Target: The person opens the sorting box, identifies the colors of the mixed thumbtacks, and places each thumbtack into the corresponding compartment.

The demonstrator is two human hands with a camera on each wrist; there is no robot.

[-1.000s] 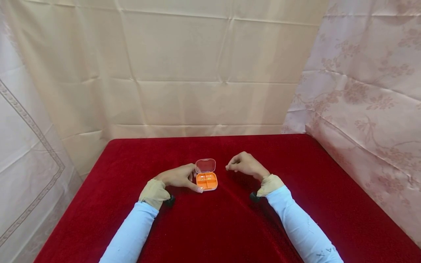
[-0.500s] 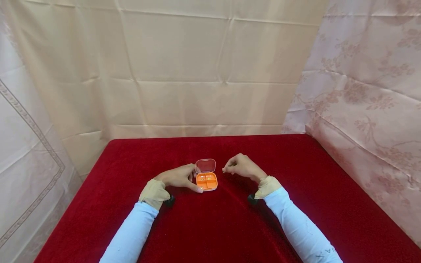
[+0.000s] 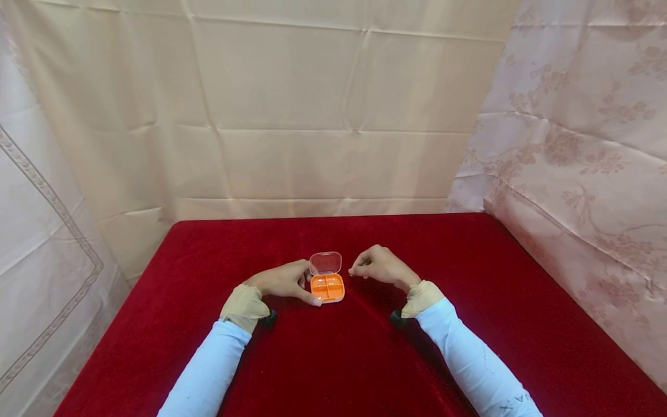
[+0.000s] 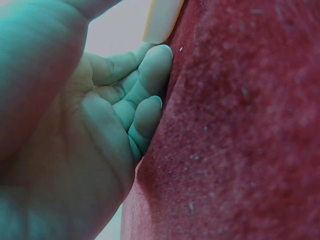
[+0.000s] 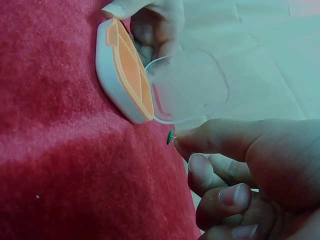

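An orange pill box [image 3: 327, 286] with a white base stands on the red table, its clear lid [image 3: 325, 263] raised at the back. Small shiny bits lie in several of its compartments, too small to make out. My left hand [image 3: 285, 280] holds the box from the left, thumb at the front corner and fingers at the rear side. To the right of the box, my right hand [image 3: 384, 266] pinches a thumbtack [image 5: 170, 137] between thumb and forefinger. Its flat round head looks green in the right wrist view, and it is apart from the box.
Red velvety cloth covers the table [image 3: 333, 365]. Behind it hangs a beige curtain [image 3: 312, 116], with a flowered curtain [image 3: 583, 145] on the right and a pale one [image 3: 47, 243] on the left.
My right hand has moved left and slightly down, bringing the thumbtack closer to the pill box. The left hand and the box have stayed in place.
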